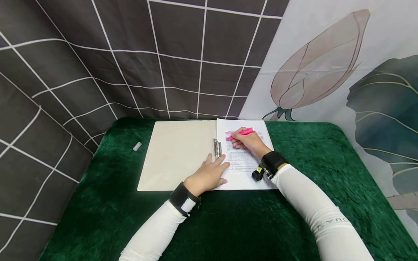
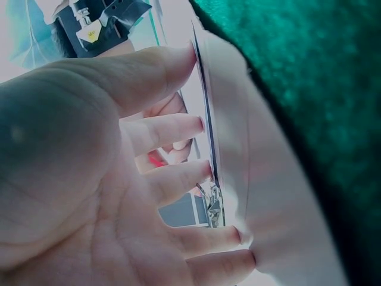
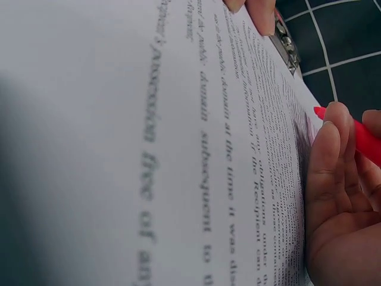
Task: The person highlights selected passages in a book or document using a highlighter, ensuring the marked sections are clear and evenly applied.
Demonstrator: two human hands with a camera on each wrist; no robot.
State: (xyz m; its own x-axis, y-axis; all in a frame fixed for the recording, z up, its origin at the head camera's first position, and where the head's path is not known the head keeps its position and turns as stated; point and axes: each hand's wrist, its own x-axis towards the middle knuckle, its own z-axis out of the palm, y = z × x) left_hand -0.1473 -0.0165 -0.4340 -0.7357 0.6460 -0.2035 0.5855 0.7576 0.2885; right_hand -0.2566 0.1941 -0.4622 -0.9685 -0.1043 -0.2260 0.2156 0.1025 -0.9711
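A cream folder (image 1: pixel 179 156) lies spread on the green cloth, with printed pages (image 1: pixel 243 181) on its right half under a metal clip (image 1: pixel 216 148). Pink lines mark the upper rows of text. My right hand (image 1: pixel 249 143) pinches a pink highlighter (image 1: pixel 246 131), its tip close over the left end of those rows. In the right wrist view the highlighter (image 3: pixel 366 143) slants between thumb and fingers. My left hand (image 1: pixel 209 174) rests with spread, straight fingers over the folder's fold and the page's lower left edge, just below the clip. Its fingertips (image 2: pixel 205 170) touch the folder and paper.
A small whitish cap-like piece (image 1: pixel 137 146) lies on the green cloth (image 1: pixel 107 203) left of the folder. Behind the table hangs a dark curtain with white grid lines (image 1: pixel 176 47), beside a pale one with a leaf print. Black camera straps (image 1: pixel 273 162) circle both wrists.
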